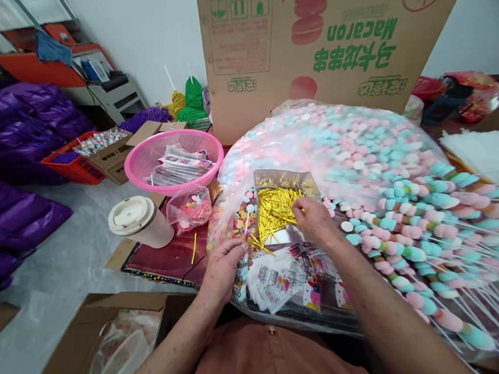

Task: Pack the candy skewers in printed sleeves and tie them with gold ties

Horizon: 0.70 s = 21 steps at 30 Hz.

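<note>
While the left hand (pixel 223 265) pinches the bagged candy (pixel 240 280), separate the gold ties (pixel 273 211) singly; the right hand (pixel 315 221) curls there, hold unclear.

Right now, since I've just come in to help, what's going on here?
A person's left hand holds a clear-wrapped skewer of pastel sweets. The right hand is at the shiny gold strips in an open rectangular box; whether it grips one is unclear. Pink, blue and white sweets on white sticks lie at right.

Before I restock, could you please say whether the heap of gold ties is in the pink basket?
No, the gold ties are heaped in an open box at the right hand.
</note>
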### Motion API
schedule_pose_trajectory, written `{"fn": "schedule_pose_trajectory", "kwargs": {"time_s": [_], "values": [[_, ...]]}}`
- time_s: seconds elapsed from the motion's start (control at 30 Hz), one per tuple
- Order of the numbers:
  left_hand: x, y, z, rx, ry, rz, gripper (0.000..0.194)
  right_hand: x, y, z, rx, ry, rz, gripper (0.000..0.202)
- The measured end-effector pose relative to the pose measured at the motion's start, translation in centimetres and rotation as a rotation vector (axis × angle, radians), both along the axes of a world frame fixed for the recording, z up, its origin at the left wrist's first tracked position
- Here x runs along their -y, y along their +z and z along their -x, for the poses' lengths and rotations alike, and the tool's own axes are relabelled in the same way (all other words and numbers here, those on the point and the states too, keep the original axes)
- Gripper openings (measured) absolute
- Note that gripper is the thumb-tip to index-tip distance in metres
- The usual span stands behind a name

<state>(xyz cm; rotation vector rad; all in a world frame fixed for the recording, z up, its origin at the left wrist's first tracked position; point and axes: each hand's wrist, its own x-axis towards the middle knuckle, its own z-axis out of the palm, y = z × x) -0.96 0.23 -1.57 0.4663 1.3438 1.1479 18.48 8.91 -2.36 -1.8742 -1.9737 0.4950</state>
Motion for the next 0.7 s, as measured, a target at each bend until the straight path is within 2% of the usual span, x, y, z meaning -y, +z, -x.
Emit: {"fn": "schedule_pose_trajectory", "kwargs": {"time_s": [0.17, 0.3, 0.37, 0.47, 0.53, 0.63, 0.7], "values": [[-0.6, 0.1, -0.7, 0.035, -0.072, -0.031, 0.020, 2.7, 2.0, -0.3, -0.239, 0.074, 0.052, 0.013], [-0.7, 0.5, -1.2, 0.049, -0.136, -0.104, 0.013, 5.8, 2.3, 1.2, -0.844, 0.160, 0.237, 0.018], [-0.6, 0.7, -1.6, 0.079, -0.167, -0.138, 0.013, 6.8, 2.1, 1.9, -1.021, 0.148, 0.315, 0.027], [-0.5, 1.0, -2.3, 0.137, -0.222, -0.200, 0.012, 7.5, 1.7, 2.8, -1.040, 0.115, 0.332, 0.043], [-0.5, 1.1, -2.8, 0.153, -0.239, -0.235, 0.010, 7.6, 1.5, 3.1, -1.009, 0.119, 0.316, 0.046], [-0.6, 1.3, -3.1, 0.157, -0.175, -0.209, 0.013, 7.8, 1.4, 2.6, -0.874, 0.183, 0.297, 0.024], [-0.7, 1.4, -3.1, 0.161, -0.128, -0.158, 0.018, 8.0, 1.6, 1.6, -0.730, 0.229, 0.206, 0.014]]}}
